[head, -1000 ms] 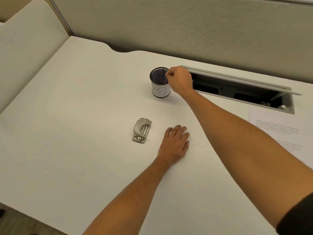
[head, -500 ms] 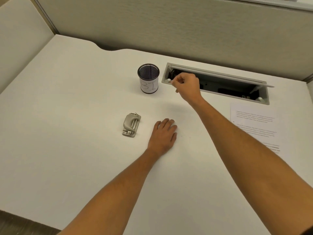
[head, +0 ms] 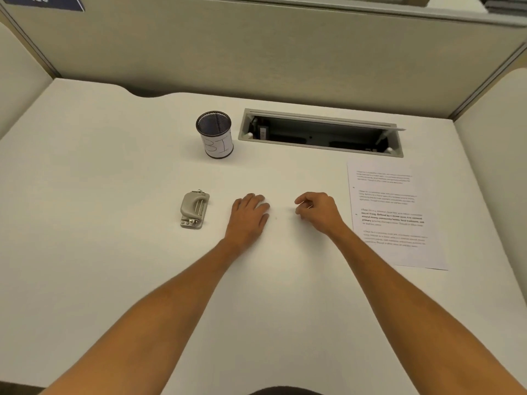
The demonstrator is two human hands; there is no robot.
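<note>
Left hand (head: pixel 249 215) lies flat on the white bench (head: pixel 114 252), fingers straight and close together, holding nothing. Right hand (head: pixel 318 210) rests just beside it, fingers curled inward with thumb and forefinger nearly meeting; whether they pinch anything cannot be told. Grey hole punch (head: pixel 194 210) lies just left of the left hand, not touched. Printed sheet (head: pixel 399 246) lies flat to the right of the right hand. Farther back stands an upright mesh cup (head: pixel 215 135) bearing a white label. Beside it, an open cable hatch (head: pixel 319 134) is set into the bench.
</note>
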